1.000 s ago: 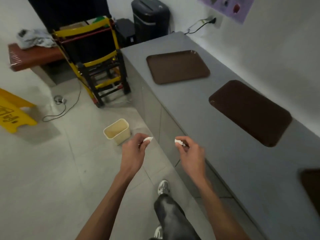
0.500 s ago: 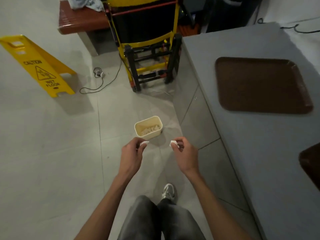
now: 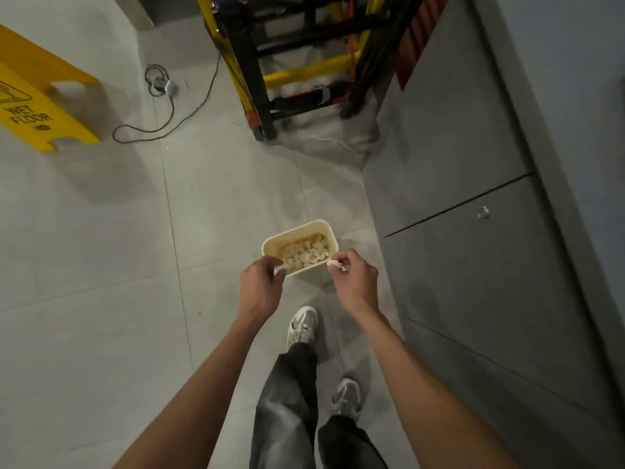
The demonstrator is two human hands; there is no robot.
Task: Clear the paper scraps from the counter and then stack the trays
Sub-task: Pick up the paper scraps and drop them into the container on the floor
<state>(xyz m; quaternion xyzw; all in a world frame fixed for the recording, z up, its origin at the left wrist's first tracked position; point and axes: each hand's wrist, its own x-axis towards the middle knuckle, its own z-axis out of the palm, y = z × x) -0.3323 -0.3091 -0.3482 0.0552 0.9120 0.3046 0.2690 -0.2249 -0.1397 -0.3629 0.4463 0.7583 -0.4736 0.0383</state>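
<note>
our left hand (image 3: pixel 260 286) pinches a white paper scrap (image 3: pixel 279 270) and our right hand (image 3: pixel 354 282) pinches a second scrap (image 3: pixel 335 264). both are over the near rim of the cream bin (image 3: pixel 295 230) at twelve o'clock, with the counter front (image 3: pixel 473 265) at three o'clock.

My feed: yellow wet-floor sign (image 3: pixel 44 106) at 10 o'clock, standing on grey tiled floor (image 3: pixel 84 299), "WET FLOOR" legible. Black cable (image 3: pixel 176 120) looping across tiles at 11 o'clock, small grey plug block (image 3: pixel 167 86) at its far end. Yellow-and-black frame (image 3: pixel 294 62) at 12 o'clock, feet on floor, top cut off by my view. Two grey-white sneakers (image 3: pixel 302 328) and dark trousers (image 3: pixel 287 401) at 6 o'clock.
</note>
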